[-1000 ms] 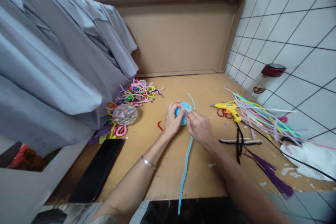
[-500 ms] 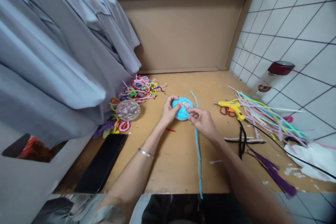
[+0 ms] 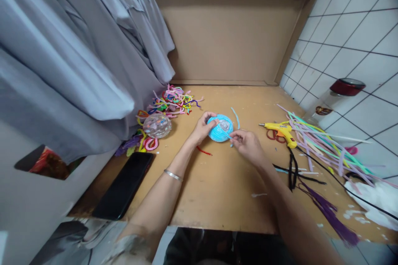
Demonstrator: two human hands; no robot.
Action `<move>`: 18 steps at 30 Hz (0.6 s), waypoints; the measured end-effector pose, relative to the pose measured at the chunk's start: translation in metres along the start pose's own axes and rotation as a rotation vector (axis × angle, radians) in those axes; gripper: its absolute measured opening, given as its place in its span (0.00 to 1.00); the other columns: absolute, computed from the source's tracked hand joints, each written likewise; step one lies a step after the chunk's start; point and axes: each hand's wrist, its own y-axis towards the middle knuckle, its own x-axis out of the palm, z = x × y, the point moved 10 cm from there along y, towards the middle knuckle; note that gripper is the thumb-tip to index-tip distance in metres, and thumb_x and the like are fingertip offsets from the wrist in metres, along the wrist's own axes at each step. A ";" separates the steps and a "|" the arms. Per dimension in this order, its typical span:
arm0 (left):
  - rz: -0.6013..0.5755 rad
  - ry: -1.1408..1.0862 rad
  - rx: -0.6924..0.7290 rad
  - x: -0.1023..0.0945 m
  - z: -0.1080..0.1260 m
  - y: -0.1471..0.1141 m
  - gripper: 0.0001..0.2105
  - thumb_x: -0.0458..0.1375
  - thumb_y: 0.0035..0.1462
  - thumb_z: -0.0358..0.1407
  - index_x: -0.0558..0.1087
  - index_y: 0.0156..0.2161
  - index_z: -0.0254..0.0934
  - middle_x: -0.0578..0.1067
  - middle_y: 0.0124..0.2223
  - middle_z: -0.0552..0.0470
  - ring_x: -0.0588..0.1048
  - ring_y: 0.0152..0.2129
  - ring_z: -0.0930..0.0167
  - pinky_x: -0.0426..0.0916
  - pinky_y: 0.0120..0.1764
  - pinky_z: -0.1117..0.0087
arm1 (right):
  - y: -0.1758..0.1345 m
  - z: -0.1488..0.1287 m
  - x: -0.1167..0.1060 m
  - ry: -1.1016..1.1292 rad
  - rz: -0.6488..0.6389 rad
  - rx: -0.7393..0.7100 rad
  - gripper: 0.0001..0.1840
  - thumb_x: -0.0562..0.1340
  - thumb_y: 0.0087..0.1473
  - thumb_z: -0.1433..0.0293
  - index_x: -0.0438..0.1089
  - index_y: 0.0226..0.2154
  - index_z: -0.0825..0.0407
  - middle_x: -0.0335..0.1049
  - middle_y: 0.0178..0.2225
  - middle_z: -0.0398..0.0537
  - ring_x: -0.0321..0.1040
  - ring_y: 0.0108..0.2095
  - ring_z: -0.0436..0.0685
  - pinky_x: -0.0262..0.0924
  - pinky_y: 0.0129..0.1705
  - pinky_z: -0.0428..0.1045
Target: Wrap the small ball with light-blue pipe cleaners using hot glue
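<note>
My left hand (image 3: 202, 129) grips the left rim of a round piece wound with light-blue pipe cleaner (image 3: 217, 133), its thumb lying over the top. A greyish, see-through middle shows inside the blue coils. At the lower right of the piece, my right hand (image 3: 245, 144) pinches a blue pipe cleaner strand (image 3: 228, 135) that runs out of the coils. Another length of blue pipe cleaner (image 3: 236, 117) sticks out behind the right fingers; whether it joins the pinched strand is hidden. A short red pipe cleaner (image 3: 204, 151) lies on the table just below my left hand.
To the left are a clear plastic dome (image 3: 157, 126), a heap of coloured pipe cleaner bits (image 3: 175, 98) and a black phone (image 3: 124, 185). On the right lie a yellow glue gun (image 3: 281, 131), long pipe cleaners (image 3: 323, 145), a purple tassel (image 3: 332, 215) and a lidded jar (image 3: 329, 101).
The long blue strand that hung down to the table's front edge no longer shows there. My right hand is slightly farther from the round piece, with the strand stretched between. The view has shifted.
</note>
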 end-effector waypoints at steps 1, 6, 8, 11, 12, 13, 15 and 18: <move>-0.008 -0.005 -0.004 0.001 0.000 -0.001 0.13 0.60 0.48 0.39 0.66 0.39 0.37 0.75 0.44 0.50 0.73 0.40 0.70 0.68 0.44 0.69 | -0.001 -0.007 -0.004 -0.132 0.035 -0.045 0.08 0.60 0.53 0.73 0.75 0.33 0.51 0.74 0.31 0.47 0.67 0.30 0.53 0.55 0.33 0.48; -0.068 -0.012 0.008 0.009 0.007 -0.005 0.14 0.61 0.49 0.40 0.67 0.39 0.37 0.75 0.47 0.49 0.73 0.42 0.69 0.68 0.45 0.69 | -0.006 -0.037 -0.008 -0.578 0.168 -0.230 0.12 0.57 0.57 0.77 0.75 0.30 0.51 0.72 0.31 0.50 0.63 0.32 0.55 0.46 0.35 0.50; -0.082 -0.003 0.015 0.010 0.009 -0.006 0.14 0.60 0.48 0.40 0.67 0.39 0.37 0.74 0.46 0.49 0.72 0.42 0.69 0.67 0.45 0.69 | -0.009 -0.046 -0.008 -0.650 0.219 -0.291 0.14 0.55 0.58 0.78 0.74 0.28 0.51 0.71 0.30 0.49 0.60 0.30 0.54 0.44 0.34 0.50; -0.107 -0.001 0.007 0.012 0.010 -0.006 0.14 0.61 0.48 0.40 0.67 0.39 0.37 0.75 0.46 0.49 0.72 0.42 0.69 0.67 0.45 0.68 | -0.014 -0.056 -0.006 -0.690 0.246 -0.362 0.16 0.53 0.60 0.79 0.73 0.28 0.51 0.70 0.30 0.48 0.55 0.27 0.52 0.43 0.32 0.50; -0.114 -0.004 0.002 0.012 0.009 -0.006 0.14 0.61 0.48 0.40 0.67 0.39 0.37 0.75 0.46 0.49 0.73 0.42 0.69 0.67 0.45 0.68 | -0.015 -0.058 -0.004 -0.686 0.243 -0.371 0.16 0.53 0.61 0.79 0.73 0.29 0.51 0.70 0.31 0.48 0.54 0.26 0.52 0.43 0.32 0.50; -0.122 -0.008 -0.003 0.013 0.009 -0.006 0.14 0.61 0.48 0.40 0.67 0.39 0.37 0.75 0.47 0.49 0.73 0.43 0.68 0.67 0.46 0.68 | -0.016 -0.060 -0.003 -0.677 0.236 -0.374 0.17 0.52 0.61 0.79 0.74 0.30 0.51 0.70 0.31 0.49 0.54 0.26 0.51 0.44 0.32 0.50; -0.132 -0.014 -0.004 0.013 0.008 -0.006 0.14 0.61 0.48 0.40 0.67 0.40 0.37 0.74 0.49 0.48 0.73 0.45 0.67 0.67 0.47 0.67 | -0.017 -0.063 0.000 -0.651 0.216 -0.382 0.17 0.51 0.61 0.79 0.74 0.32 0.51 0.70 0.32 0.49 0.55 0.27 0.52 0.46 0.32 0.50; -0.149 -0.029 0.005 0.013 0.009 -0.006 0.15 0.62 0.48 0.40 0.67 0.39 0.37 0.74 0.52 0.46 0.72 0.49 0.66 0.66 0.50 0.66 | -0.020 -0.068 0.003 -0.640 0.225 -0.418 0.18 0.51 0.62 0.79 0.74 0.32 0.52 0.70 0.33 0.50 0.58 0.29 0.52 0.49 0.33 0.50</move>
